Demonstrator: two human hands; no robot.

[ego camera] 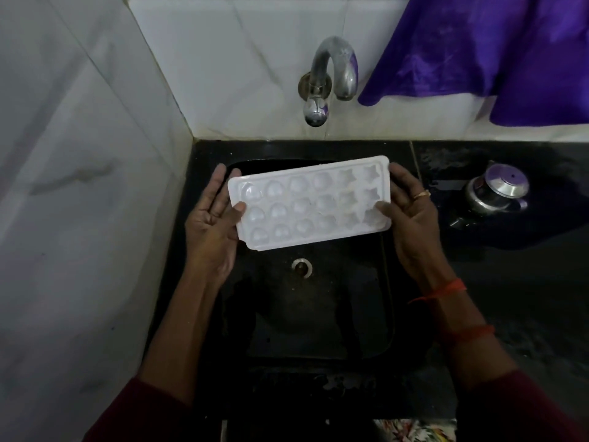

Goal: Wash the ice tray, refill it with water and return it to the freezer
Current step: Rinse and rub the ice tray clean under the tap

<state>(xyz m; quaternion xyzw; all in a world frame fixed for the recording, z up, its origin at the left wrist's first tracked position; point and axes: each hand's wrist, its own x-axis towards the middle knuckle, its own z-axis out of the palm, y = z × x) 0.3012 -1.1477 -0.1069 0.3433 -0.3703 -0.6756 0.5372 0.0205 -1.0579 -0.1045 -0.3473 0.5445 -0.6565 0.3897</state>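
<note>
Black sink (318, 314) below, tap (331, 78) at twelve o'clock; ice tray (309, 202) held over the basin, left hand (210, 218) at nine, right hand (411, 212) at three, thumbs pinching its short ends

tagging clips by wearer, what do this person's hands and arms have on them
The left sleeve and right sleeve are dark maroon. The right hand wears a gold ring, with a red-orange wrist thread and a second forearm thread. The left hand shows no jewellery.

ice tray (309, 202) held over sink (318, 314), tap (334, 68) above
</note>
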